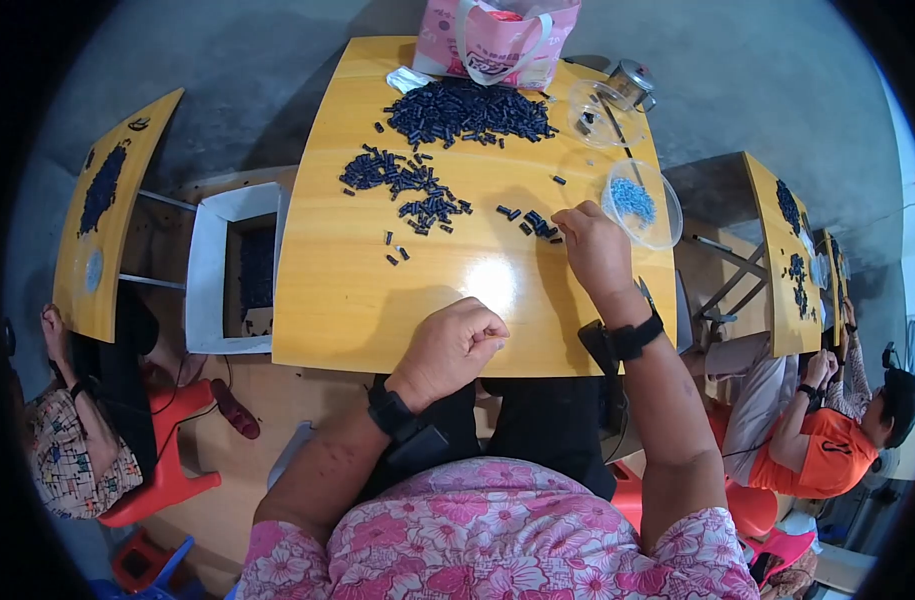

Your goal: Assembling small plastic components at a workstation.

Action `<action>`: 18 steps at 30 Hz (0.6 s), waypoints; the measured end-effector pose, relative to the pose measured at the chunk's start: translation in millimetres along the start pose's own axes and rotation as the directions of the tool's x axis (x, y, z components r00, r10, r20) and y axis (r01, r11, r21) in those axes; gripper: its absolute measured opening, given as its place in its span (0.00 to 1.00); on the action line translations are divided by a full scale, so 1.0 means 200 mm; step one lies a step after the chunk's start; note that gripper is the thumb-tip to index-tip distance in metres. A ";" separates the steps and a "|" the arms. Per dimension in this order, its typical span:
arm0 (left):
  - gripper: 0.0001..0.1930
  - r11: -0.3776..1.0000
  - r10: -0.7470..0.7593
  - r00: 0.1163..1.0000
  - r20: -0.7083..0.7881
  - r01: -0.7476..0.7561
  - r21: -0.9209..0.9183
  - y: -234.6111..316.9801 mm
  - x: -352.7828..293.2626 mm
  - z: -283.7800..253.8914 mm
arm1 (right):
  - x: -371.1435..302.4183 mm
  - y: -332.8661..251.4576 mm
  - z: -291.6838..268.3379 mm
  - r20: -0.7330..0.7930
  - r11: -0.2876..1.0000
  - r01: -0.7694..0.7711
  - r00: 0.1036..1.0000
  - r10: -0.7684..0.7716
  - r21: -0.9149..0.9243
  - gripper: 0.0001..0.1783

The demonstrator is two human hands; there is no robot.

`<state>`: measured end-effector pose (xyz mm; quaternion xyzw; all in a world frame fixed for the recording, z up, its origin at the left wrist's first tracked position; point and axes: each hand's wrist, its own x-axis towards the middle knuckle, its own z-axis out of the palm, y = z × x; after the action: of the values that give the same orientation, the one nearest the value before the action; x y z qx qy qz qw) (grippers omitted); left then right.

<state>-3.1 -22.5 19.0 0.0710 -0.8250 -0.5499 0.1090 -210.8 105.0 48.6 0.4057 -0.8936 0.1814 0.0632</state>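
My left hand (449, 345) is closed in a pinch above the near edge of the yellow table (377, 320); whatever its fingertips hold, if anything, is too small to make out. My right hand (595, 250) has thumb and fingers pressed together beside a small group of black cylindrical pieces (539, 226), and what lies between them is hidden. Just past that hand stands a clear round tub (667, 236) with small light-blue pieces (633, 200) in it. Farther left are a loose cluster of black pieces (432, 208) and a large heap of black pieces (462, 110).
A pink bag (492, 45) with white handles stands at the far edge. A metal cup (630, 83) and another clear tub (602, 115) are at the far right. A white box (209, 270) is left of the table. Co-workers sit at tables on both sides.
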 end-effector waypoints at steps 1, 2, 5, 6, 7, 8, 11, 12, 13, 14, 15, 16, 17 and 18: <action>0.03 1.000 0.011 1.000 0.005 -0.011 0.023 -0.01 0.00 0.00 | 0.01 0.01 0.01 0.001 1.000 0.000 1.000 0.000 -0.001 0.06; 0.03 0.999 0.023 1.000 0.012 -0.024 0.045 -0.01 0.00 0.01 | 0.03 0.01 0.01 0.030 0.999 0.012 0.999 -0.011 -0.034 0.06; 0.03 0.999 0.031 0.999 0.007 -0.032 0.037 -0.01 -0.01 0.00 | 0.05 0.01 0.01 0.077 0.996 0.047 0.996 -0.040 -0.081 0.06; 0.03 0.999 0.029 1.000 0.006 -0.029 0.035 0.00 -0.01 0.00 | 0.05 0.02 0.01 0.093 0.993 0.066 0.994 -0.057 -0.098 0.06; 0.03 0.999 0.033 0.999 0.005 -0.033 0.031 0.00 -0.01 -0.01 | 0.05 0.02 0.01 0.096 0.993 0.067 0.994 -0.058 -0.098 0.06; 0.03 0.999 0.037 0.999 0.005 -0.037 0.027 0.00 -0.01 -0.01 | 0.05 0.02 0.01 0.104 0.991 0.070 0.993 -0.058 -0.116 0.06; 0.02 0.991 0.130 0.991 -0.029 -0.128 0.047 -0.01 -0.01 0.00 | 0.05 0.02 0.01 0.115 0.991 0.068 0.992 -0.055 -0.117 0.06; 0.02 0.991 0.128 0.991 -0.029 -0.127 0.045 -0.01 0.00 0.00 | 0.05 0.03 0.01 0.114 0.993 0.061 0.992 -0.050 -0.101 0.06; 0.02 0.991 0.126 0.992 -0.028 -0.125 0.044 -0.01 0.00 0.00 | 0.05 0.04 0.01 0.115 0.993 0.061 0.992 -0.049 -0.101 0.06; 0.02 0.991 0.124 0.992 -0.028 -0.123 0.042 -0.01 0.00 0.00 | 0.04 0.05 0.02 0.122 0.996 0.060 0.991 -0.051 -0.072 0.05; 0.02 0.992 0.123 0.992 -0.028 -0.122 0.042 -0.01 0.00 0.00 | 0.05 0.05 0.02 0.127 0.997 0.060 0.990 -0.054 -0.043 0.05; 0.02 0.995 0.087 0.996 -0.013 -0.086 0.040 0.00 0.00 -0.01 | 0.05 0.05 0.02 0.128 0.997 0.060 0.990 -0.054 -0.043 0.05; 0.03 0.998 0.051 0.999 0.002 -0.051 0.039 0.00 0.01 -0.01 | 0.04 0.05 0.02 0.120 0.994 0.089 0.989 -0.081 -0.061 0.05; 0.03 0.998 0.050 0.999 0.003 -0.050 0.039 0.00 0.01 -0.01 | 0.04 0.04 0.02 0.112 0.990 0.117 0.988 -0.108 -0.080 0.06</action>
<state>-3.9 -24.1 19.8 0.0520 -0.8373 -0.5307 0.1206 -222.8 102.5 45.4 0.4616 -0.8784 0.1166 0.0425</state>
